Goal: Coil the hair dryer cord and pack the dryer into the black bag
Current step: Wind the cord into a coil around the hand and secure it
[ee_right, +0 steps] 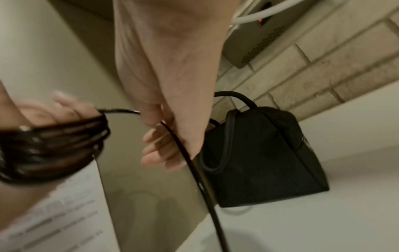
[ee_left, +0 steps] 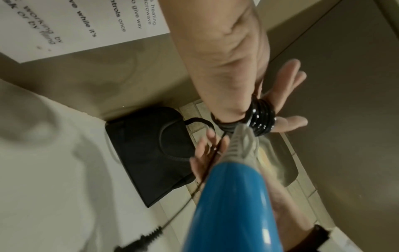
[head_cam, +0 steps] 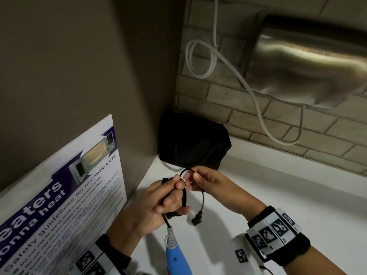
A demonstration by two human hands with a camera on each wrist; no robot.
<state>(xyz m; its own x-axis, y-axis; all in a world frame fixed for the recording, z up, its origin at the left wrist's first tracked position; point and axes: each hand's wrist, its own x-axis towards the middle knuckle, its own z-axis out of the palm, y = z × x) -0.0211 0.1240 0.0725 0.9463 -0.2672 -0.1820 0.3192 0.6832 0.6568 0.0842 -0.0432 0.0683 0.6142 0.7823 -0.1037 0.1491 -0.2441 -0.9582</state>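
Head view, lower left: we see a microwave poster (head_cam: 65,187). At centre our left hand (head_cam: 158,203) has the cord (head_cam: 184,195) wound round its fingers, the blue dryer (head_cam: 172,257) hanging below. Our right hand (head_cam: 206,180) pinches the loose cord; the plug (head_cam: 196,220) dangles. The black bag (head_cam: 193,141) sits above in the corner.

a white counter (head_cam: 278,195) lay under the grip, dimly lit, with soft shadows. a plain grey-brown wall (head_cam: 79,56) stood left of the grip, and a laminated microwave safety poster (head_cam: 59,195) leaned on it. beyond the grip rose a pale brick wall (head_cam: 228,108). up and right of the grip hung a brushed-metal unit (head_cam: 307,62), a white cable (head_cam: 200,58) looping beside it.
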